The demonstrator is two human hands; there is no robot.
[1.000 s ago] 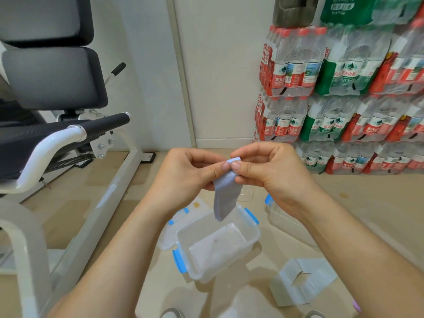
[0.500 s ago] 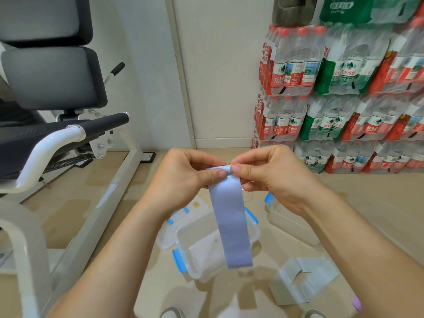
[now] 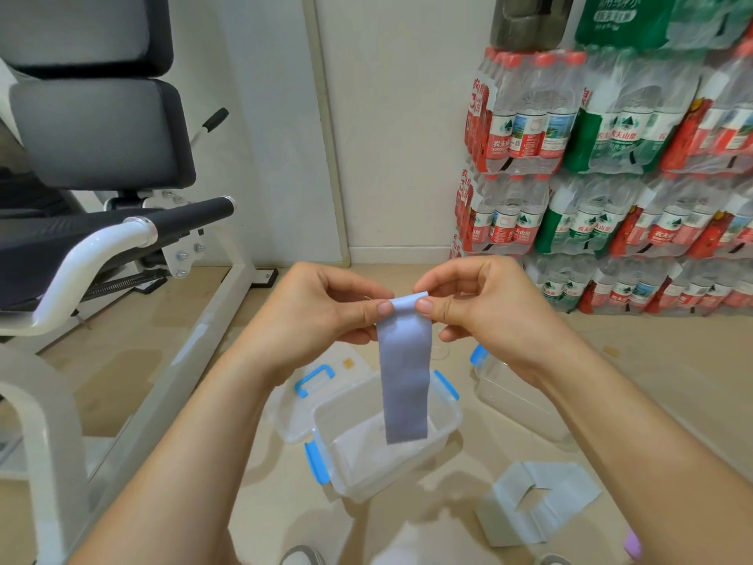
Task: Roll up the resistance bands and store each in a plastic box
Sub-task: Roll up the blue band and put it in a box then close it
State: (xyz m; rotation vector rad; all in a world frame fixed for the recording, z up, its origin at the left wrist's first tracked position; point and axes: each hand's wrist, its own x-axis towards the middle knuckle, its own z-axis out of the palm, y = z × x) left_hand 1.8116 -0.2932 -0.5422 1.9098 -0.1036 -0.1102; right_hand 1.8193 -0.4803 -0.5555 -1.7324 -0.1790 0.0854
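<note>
A pale blue resistance band (image 3: 404, 373) hangs flat and vertical from my fingertips. My left hand (image 3: 322, 311) pinches its top left corner and my right hand (image 3: 476, 307) pinches its top right corner. The band's lower end dangles over an open clear plastic box (image 3: 448, 418) with blue clips on the floor below. That box's lid (image 3: 293, 405) lies beside it to the left. A second clear box (image 3: 513, 397) sits on the floor under my right wrist. Another pale band (image 3: 538, 503) lies folded on the floor at the lower right.
A white-framed exercise machine (image 3: 122, 246) with black pads fills the left side. Stacked shrink-wrapped packs of water bottles (image 3: 611, 157) stand against the wall on the right. The floor is beige tile.
One second ago the band hung short from my fingers; it then dropped to a long strip, and now its lower end sits a little higher over the box.
</note>
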